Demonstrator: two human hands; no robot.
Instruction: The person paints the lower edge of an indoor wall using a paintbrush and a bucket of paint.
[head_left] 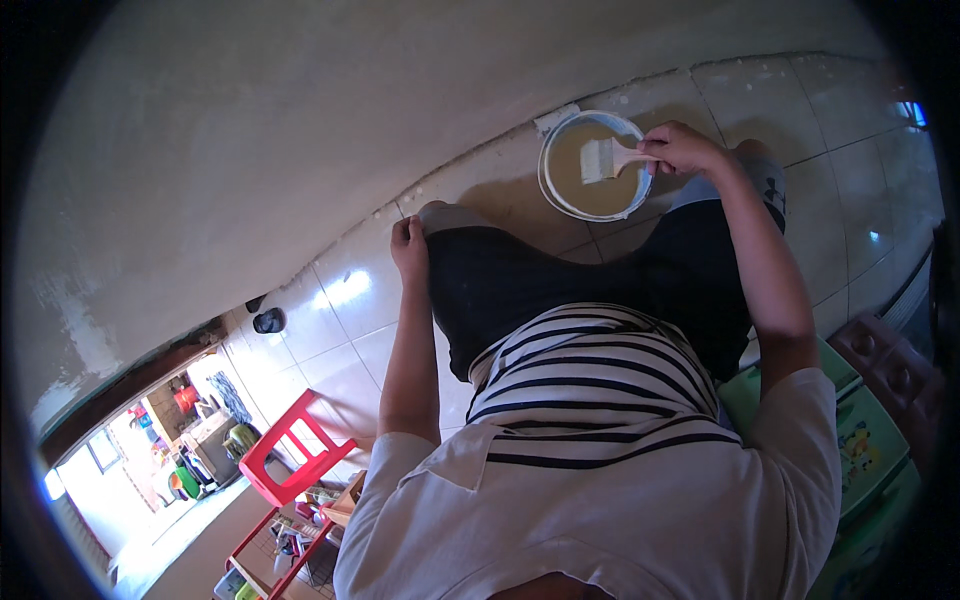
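My right hand [684,149] is closed round the handle of a wide, flat paintbrush [622,158]. The brush is held over a round white bucket [547,178], its pale, coated bristles in front of the beige liquid inside. Whether the bristles touch the liquid I cannot tell. Against the outer side of my left knee rests my left hand [408,250], its fingers curled in, with nothing visible in them. The bucket stands on the tiled floor between my knees, close to the wall.
A grey plastered wall [250,130] with pale patches rises ahead and to the left. Red plastic furniture [290,455] and a wire rack [275,550] stand at lower left, beside a bright doorway. Green drawers [865,440] are close at my right. A small dark object [268,320] lies on the tiles.
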